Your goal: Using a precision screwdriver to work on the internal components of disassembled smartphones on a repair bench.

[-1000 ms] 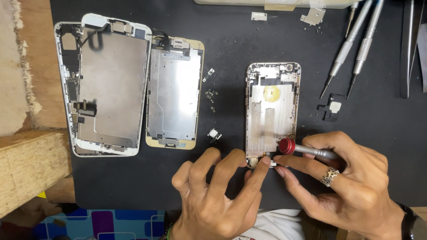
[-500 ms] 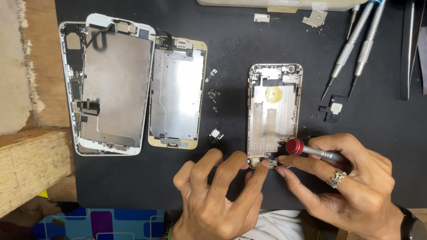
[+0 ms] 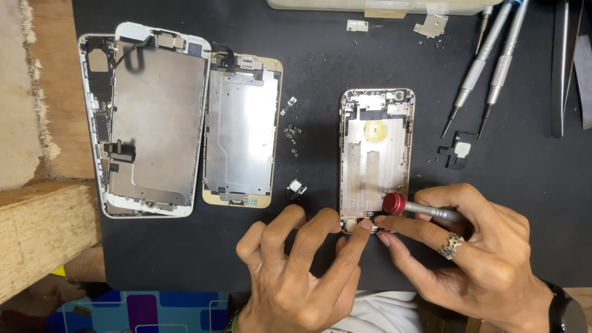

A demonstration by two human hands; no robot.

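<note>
An opened phone housing (image 3: pixel 376 157), gold-edged and mostly emptied, lies on the black mat (image 3: pixel 320 74). My right hand (image 3: pixel 475 253) grips a small screwdriver with a red cap (image 3: pixel 413 206), its tip down at the housing's bottom edge. A ring sits on one finger of that hand. My left hand (image 3: pixel 302 271) rests just left of it, fingertips pressing the bottom edge of the housing.
Two phone screen assemblies (image 3: pixel 148 120) (image 3: pixel 240 132) lie face down at left. Tiny screws (image 3: pixel 293 135) and a small part (image 3: pixel 297 188) lie between them and the housing. Two screwdrivers (image 3: pixel 487 61), tweezers (image 3: pixel 561 68) and a black bracket (image 3: pixel 459 151) lie at right. A wooden block (image 3: pixel 43 240) is at left.
The view has drifted slightly; both hands stay at the housing's bottom edge, with the screwdriver's red cap shifted a little to the right and down.
</note>
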